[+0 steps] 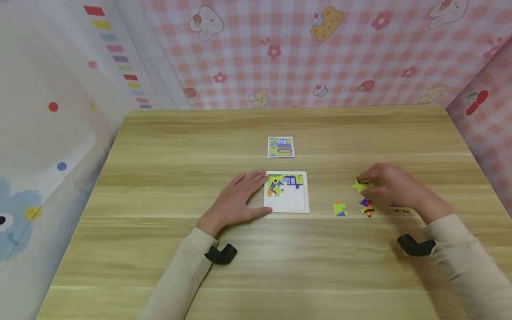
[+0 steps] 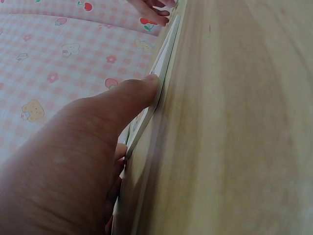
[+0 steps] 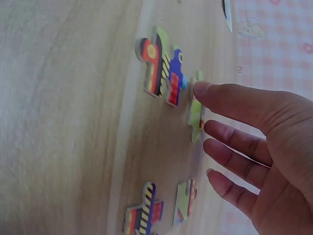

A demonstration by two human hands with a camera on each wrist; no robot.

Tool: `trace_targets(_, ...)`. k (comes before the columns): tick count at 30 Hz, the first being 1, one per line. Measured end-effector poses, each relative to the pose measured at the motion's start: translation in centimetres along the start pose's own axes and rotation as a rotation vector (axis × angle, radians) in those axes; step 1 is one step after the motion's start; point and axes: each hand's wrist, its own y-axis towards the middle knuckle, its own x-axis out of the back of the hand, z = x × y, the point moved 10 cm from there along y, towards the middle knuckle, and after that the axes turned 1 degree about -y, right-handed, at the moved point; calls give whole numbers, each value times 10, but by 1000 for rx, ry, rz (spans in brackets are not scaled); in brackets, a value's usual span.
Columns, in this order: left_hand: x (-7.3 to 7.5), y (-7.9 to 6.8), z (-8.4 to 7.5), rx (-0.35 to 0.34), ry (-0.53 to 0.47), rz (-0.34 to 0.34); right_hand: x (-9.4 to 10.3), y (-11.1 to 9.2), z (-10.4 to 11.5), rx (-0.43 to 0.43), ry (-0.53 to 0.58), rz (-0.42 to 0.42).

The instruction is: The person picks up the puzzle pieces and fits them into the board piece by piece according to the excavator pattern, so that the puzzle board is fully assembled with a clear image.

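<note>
My left hand [image 1: 238, 200] lies spread at the left side of a white puzzle board [image 1: 286, 209], its thumb [image 2: 139, 90] against the near edge in the left wrist view. Pieces of a picture with a blue vehicle fill the upper part of that board. Over the loose pieces, my right hand [image 1: 390, 184] pinches a green puzzle piece [image 3: 195, 110] between thumb and finger, low at the tabletop. The right wrist view hides the index finger behind the thumb. Nearer me lie blue-and-red pieces with a striped track [image 3: 161, 68].
A small picture card [image 1: 281, 147] showing the vehicle lies beyond the board. Another green piece [image 1: 340, 208] sits between board and right hand. A striped piece [image 1: 398, 208] lies under the right wrist, beside a green-and-orange one [image 3: 183, 200]. A checked curtain [image 1: 304, 58] stands behind the table.
</note>
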Motion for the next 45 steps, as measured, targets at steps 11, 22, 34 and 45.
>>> trace_targets(11, 0, 2, 2, 4, 6, -3, -2, 1, 4, 33, -46, -4)
trace_targets(22, 1, 0, 2, 6, -11, 1, 10, -1, 2, 33, -9, -74)
trace_targets(34, 2, 0, 1, 6, -20, -9, 38, -19, -38, -100, -68, -74)
trace_targets(45, 0, -1, 1, 8, -26, -5, 19, -25, -63, -169, 26, 24)
